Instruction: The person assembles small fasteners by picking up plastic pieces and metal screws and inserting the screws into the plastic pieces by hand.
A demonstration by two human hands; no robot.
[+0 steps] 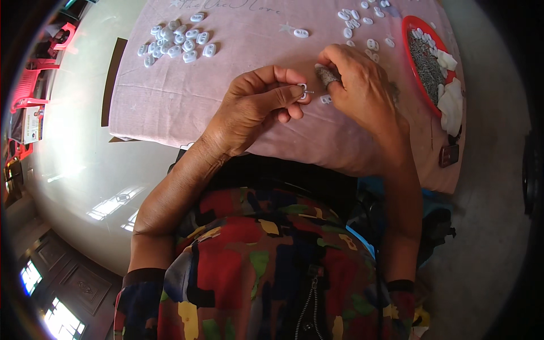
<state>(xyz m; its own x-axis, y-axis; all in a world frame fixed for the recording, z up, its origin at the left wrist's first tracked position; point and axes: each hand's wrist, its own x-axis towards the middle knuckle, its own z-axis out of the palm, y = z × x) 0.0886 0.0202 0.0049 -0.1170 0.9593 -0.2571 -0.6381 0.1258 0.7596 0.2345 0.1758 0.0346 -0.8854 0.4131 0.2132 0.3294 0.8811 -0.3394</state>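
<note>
Between thumb and fingers, my left hand (252, 99) pinches a small white plastic fitting (303, 91). A metal screw (310, 92) pokes out of its right side. My right hand (362, 85) is curled just to the right, apart from that screw; a grey wrapping (326, 75) covers one of its digits. What its fingers hold, if anything, is hidden. Beneath the right hand lies another white fitting (326, 99) on the pink cloth. A heap of similar pale fittings (175, 41) sits at the far left, and loose white ones (352, 20) are scattered at the far right.
On the table's right, a red basin (406, 42) holds many grey screws (426, 65) and some white pieces. White cloth (451, 107) hangs over its edge. A small dark device (449, 156) lies near the right table edge. Pink plastic chairs (25, 85) stand at the far left.
</note>
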